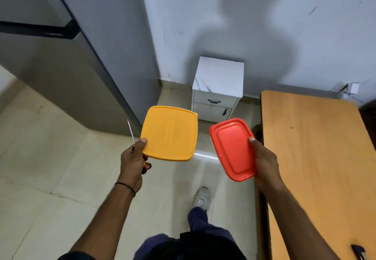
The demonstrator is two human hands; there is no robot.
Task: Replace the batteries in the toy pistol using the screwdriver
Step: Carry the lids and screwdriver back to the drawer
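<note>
The left hand (130,158) holds the left lid (169,133) and the screwdriver (131,131), its shaft up just left of that lid. The right lid (232,149), in the right hand (264,162), is apart to the right. Beyond, a cabinet (218,80) stands against the wall (264,26) between a fridge (61,66), left, and a table (315,148), right. 1 item (359,251), perhaps a tool, lies on the table's near end.

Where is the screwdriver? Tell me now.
Head view, left side: the screwdriver is gripped in the left hand alongside the yellow lid, shaft poking up beside the lid's left edge.
</note>
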